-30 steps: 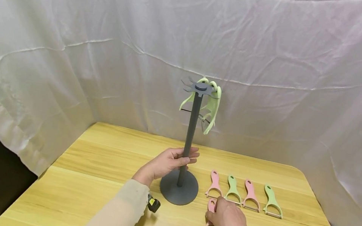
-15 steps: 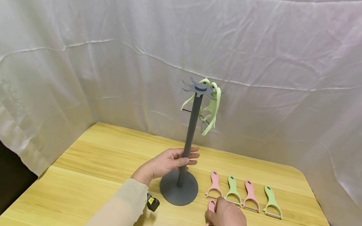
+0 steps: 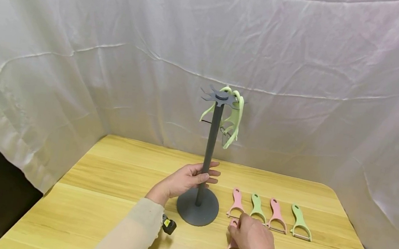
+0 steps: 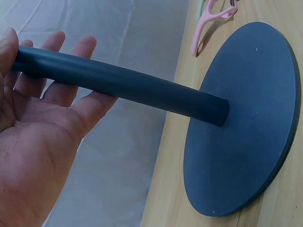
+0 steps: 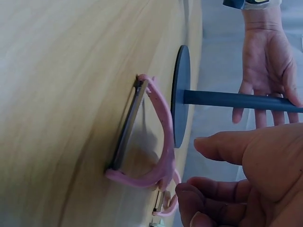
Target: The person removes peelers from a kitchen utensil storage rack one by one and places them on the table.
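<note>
A dark grey stand [image 3: 211,143] rises from a round base [image 4: 241,127]. My left hand [image 3: 181,179] holds its pole low down, thumb in front and fingers behind, as the left wrist view shows. Several light green peelers [image 3: 236,119] hang from hooks at the top. My right hand [image 3: 254,237] hovers over a pink peeler [image 5: 165,137] lying on the table. Its thumb and forefinger are apart, the fingertips close to the handle, which is mostly hidden in the right wrist view.
Behind that peeler lies a row of pink peelers [image 3: 276,212] and green peelers [image 3: 298,219] on the wooden table [image 3: 106,200]. A pale curtain [image 3: 150,93] encloses the back and sides. A small black device [image 3: 169,225] sits at my left wrist.
My right hand has shifted slightly up from the near pink peeler, showing more of its handle. The hanging peelers swung a little earlier and are now nearly still. My left hand stays put.
</note>
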`<state>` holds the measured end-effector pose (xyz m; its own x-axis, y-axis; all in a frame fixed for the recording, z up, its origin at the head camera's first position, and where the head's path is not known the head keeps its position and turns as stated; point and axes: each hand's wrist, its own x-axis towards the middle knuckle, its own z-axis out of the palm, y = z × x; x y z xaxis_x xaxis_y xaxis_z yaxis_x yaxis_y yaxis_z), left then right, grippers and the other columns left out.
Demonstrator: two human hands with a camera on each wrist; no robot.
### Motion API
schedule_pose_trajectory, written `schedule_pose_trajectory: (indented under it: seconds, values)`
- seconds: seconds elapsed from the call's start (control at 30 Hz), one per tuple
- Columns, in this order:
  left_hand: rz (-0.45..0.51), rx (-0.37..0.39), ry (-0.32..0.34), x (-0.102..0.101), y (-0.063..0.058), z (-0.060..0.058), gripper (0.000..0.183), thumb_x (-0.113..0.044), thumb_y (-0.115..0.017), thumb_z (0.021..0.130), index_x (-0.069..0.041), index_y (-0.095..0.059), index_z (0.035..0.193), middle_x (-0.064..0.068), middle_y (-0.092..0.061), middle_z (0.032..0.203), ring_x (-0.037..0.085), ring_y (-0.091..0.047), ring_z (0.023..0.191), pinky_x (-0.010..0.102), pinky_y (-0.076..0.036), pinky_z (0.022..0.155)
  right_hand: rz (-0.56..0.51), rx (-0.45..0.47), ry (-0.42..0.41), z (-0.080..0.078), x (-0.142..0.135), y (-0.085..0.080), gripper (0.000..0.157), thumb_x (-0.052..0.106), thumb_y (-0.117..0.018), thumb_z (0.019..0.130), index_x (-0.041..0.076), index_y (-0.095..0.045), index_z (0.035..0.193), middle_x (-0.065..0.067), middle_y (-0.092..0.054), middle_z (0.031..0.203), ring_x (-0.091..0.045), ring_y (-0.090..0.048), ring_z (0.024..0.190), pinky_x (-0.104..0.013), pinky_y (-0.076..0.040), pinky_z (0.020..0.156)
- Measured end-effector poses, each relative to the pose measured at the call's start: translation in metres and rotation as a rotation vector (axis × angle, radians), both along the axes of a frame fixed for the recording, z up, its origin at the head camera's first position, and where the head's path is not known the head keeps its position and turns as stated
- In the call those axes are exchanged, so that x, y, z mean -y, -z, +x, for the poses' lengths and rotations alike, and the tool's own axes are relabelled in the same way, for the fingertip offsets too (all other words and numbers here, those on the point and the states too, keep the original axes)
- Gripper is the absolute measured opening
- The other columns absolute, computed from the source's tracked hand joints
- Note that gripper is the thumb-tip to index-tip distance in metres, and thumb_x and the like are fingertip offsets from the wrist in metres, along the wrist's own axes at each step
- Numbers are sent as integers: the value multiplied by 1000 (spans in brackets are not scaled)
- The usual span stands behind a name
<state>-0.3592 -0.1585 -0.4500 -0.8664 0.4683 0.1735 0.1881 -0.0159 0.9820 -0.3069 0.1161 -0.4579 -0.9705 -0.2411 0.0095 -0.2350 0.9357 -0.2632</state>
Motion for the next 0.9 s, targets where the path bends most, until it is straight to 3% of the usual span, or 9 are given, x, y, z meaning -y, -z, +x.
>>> schedule_pose_trajectory:
  seconds: [0.23,0.43,0.57,0.73,0.9]
  values:
    - [-9,-5,-23,-1,0,0,50,-20,-52,113,-20,-44,162,13,-59,154,29,-61,139,52,-47,116,-60,-24,7,-2,1,-11,19,27,-69,96,14,-64,83,1,-59,69,-17,-54,61,-35,-41,51]
    - [-17,0,-34,-1,1,0,49,-21,-53,112,-22,-46,161,10,-61,153,27,-61,138,54,-46,116,-144,-100,19,-6,4,-24,18,28,-69,99,12,-69,90,1,-61,69,-15,-52,58,-31,-40,50]
    - [-26,-5,-40,-1,1,1,49,-22,-53,112,-22,-46,161,9,-61,152,27,-61,138,54,-46,116,-217,-196,22,-12,7,-39,20,29,-70,100,10,-72,93,1,-65,73,-13,-55,59,-32,-44,54]
    - [-29,-5,-33,-1,1,1,50,-22,-53,113,-21,-44,162,14,-58,155,27,-61,139,51,-48,116,-308,-316,18,-16,12,-61,23,30,-72,100,7,-75,101,-3,-73,84,-17,-65,69,-41,-53,66]
    - [-21,-1,-24,-1,1,1,50,-23,-53,113,-22,-43,162,16,-56,156,28,-60,140,50,-47,116,-405,-356,2,-17,17,-83,24,27,-71,101,5,-76,110,-6,-75,91,-23,-68,78,-42,-54,72]
